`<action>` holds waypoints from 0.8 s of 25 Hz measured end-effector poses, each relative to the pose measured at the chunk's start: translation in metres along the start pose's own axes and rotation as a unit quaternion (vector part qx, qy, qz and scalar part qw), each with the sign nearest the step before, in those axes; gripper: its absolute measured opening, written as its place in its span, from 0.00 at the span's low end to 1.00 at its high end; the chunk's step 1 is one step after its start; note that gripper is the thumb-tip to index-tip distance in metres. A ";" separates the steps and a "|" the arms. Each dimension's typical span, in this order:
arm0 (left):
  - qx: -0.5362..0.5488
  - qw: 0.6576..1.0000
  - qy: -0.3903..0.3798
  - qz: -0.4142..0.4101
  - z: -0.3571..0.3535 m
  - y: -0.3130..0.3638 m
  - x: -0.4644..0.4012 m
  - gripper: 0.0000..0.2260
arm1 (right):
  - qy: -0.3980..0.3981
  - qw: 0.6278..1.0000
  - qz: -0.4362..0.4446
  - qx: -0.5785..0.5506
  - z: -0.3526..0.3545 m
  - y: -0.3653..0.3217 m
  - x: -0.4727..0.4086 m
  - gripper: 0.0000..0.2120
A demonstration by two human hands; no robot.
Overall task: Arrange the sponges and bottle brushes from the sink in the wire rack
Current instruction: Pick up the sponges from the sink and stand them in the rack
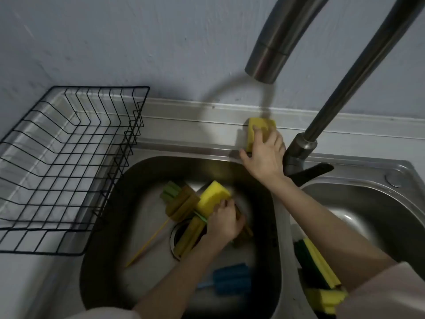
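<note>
My left hand [224, 221] is down in the left sink basin [110, 226], fingers closed on a yellow sponge [211, 199]. Under and beside it lie several brown-and-green bottle brushes [181, 203], one with a thin yellow handle [149, 244]. A blue foam brush [231, 280] lies near the basin's front. My right hand [264, 155] grips a second yellow sponge [258, 130] on the ledge behind the sink. The black wire rack [69, 171] stands to the left, with nothing in it.
A steel faucet [303, 143] rises just right of my right hand, its spout [269, 58] overhead. Several yellow-and-green sponges [319, 279] are stacked on the divider near the right basin [368, 215]. A wall runs behind the counter.
</note>
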State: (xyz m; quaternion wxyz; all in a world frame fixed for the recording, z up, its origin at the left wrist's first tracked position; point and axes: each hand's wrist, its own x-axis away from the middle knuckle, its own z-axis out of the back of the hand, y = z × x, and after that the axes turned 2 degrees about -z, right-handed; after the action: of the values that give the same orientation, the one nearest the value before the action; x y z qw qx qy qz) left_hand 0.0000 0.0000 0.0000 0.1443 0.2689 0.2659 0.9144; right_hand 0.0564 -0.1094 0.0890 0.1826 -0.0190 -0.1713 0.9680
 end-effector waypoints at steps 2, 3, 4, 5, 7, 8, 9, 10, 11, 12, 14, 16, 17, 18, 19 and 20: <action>-0.029 0.999 0.022 0.012 -0.007 0.001 -0.003 0.23 | -0.001 0.999 -0.035 -0.011 -0.002 0.000 -0.006 0.32; -0.046 0.998 0.030 0.015 -0.012 0.002 -0.002 0.24 | -0.005 0.999 -0.051 -0.016 -0.005 0.001 -0.009 0.32; -0.058 0.998 0.034 0.017 -0.015 0.003 -0.001 0.25 | -0.007 0.998 -0.059 -0.025 -0.008 0.000 -0.011 0.32; -0.069 0.997 0.037 0.019 -0.018 0.003 -0.001 0.26 | -0.008 0.997 -0.068 -0.031 -0.011 -0.001 -0.013 0.32; -0.084 0.996 0.029 0.020 -0.026 -0.001 0.000 0.30 | -0.011 0.997 -0.074 -0.034 -0.015 -0.003 -0.015 0.31; -0.080 0.996 0.022 0.019 -0.029 -0.003 0.001 0.32 | -0.009 0.996 -0.076 -0.037 -0.015 -0.005 -0.016 0.30; -0.068 0.997 0.016 0.017 -0.032 -0.005 0.002 0.33 | -0.004 0.996 -0.078 -0.037 -0.015 -0.005 -0.018 0.29; -0.051 0.999 0.013 0.013 -0.034 -0.006 0.002 0.34 | -0.001 0.996 -0.080 -0.037 -0.015 -0.006 -0.018 0.29; -0.035 0.999 0.012 0.009 -0.035 -0.007 0.003 0.35 | 0.002 0.996 -0.081 -0.036 -0.015 -0.006 -0.019 0.29; -0.028 1.000 0.011 0.005 -0.036 -0.008 0.002 0.35 | 0.006 0.996 -0.080 -0.034 -0.016 -0.007 -0.019 0.28; -0.030 1.000 0.003 0.004 -0.037 -0.010 0.000 0.34 | 0.009 0.997 -0.076 -0.027 -0.018 -0.007 -0.017 0.27; -0.031 0.999 0.001 0.007 -0.037 -0.011 -0.001 0.33 | 0.014 0.997 -0.068 -0.025 -0.021 -0.007 -0.015 0.26; -0.026 1.000 0.004 0.009 -0.038 -0.011 -0.002 0.33 | 0.017 0.998 -0.063 -0.023 -0.021 -0.006 -0.013 0.26; -0.016 1.000 0.007 0.014 -0.038 -0.011 -0.002 0.32 | 0.018 0.998 -0.061 -0.022 -0.022 -0.006 -0.012 0.25; -0.003 1.000 0.013 0.018 -0.039 -0.012 -0.002 0.31 | 0.017 0.998 -0.059 -0.024 -0.021 -0.005 -0.011 0.25; 0.010 1.000 0.021 0.021 -0.039 -0.013 -0.002 0.29 | 0.013 0.998 -0.061 -0.029 -0.021 -0.005 -0.010 0.25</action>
State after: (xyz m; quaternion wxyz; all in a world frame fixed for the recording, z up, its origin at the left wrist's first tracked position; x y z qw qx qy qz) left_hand -0.0188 -0.0061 -0.0365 0.1169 0.2567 0.2725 0.9199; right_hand 0.0691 -0.1017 0.0711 0.2426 -0.0263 -0.1979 0.9494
